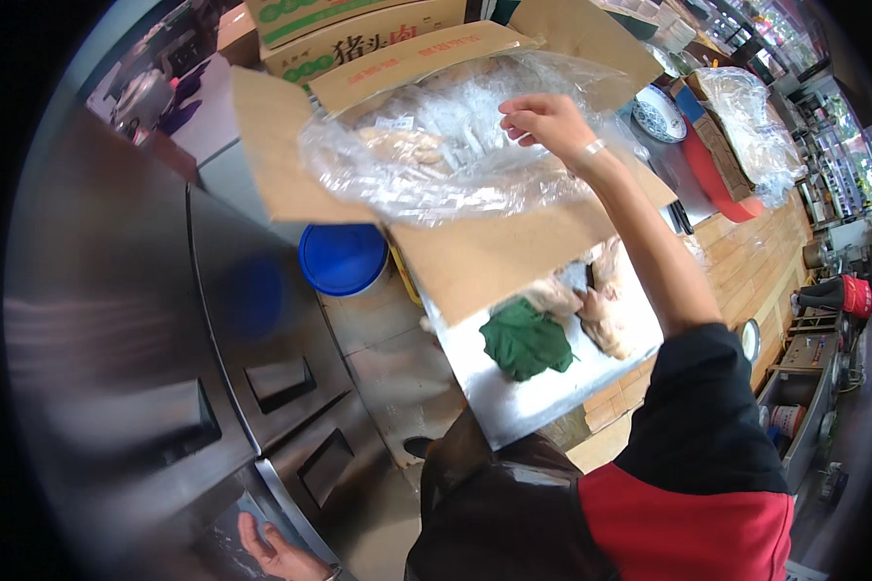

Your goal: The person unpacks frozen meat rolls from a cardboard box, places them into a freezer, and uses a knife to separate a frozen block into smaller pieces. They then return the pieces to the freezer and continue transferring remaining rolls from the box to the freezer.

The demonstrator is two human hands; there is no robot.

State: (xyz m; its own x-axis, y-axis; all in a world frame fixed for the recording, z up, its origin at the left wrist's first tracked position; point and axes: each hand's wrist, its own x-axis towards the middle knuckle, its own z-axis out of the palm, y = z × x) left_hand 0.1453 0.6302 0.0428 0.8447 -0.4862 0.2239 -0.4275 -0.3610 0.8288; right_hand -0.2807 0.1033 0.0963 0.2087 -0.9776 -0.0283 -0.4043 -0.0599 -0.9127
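Note:
My right hand (546, 129) hovers over a large open cardboard box (494, 254), its fingers loosely curled with nothing seen in them. Clear plastic film (436, 196) lines the box and spills over its near side. Inside, pale frosty pieces, perhaps frozen poultry (400, 145), show through the film. My left hand (280, 555) is low at the left, fingers apart and holding nothing, close in front of a stainless-steel refrigerator (131, 305). Just before me, a green cloth (527, 340) and pale poultry pieces (604, 323) lie on a steel worktable (501, 414), partly under a box flap.
A white bucket with a blue lid (344, 258) stands between refrigerator and table. Printed cartons (363, 36) are stacked behind the box. To the right are a patterned dish (659, 114), a red tray (712, 178) and a plastic-covered carton (745, 131). A person (854, 296) is farther off.

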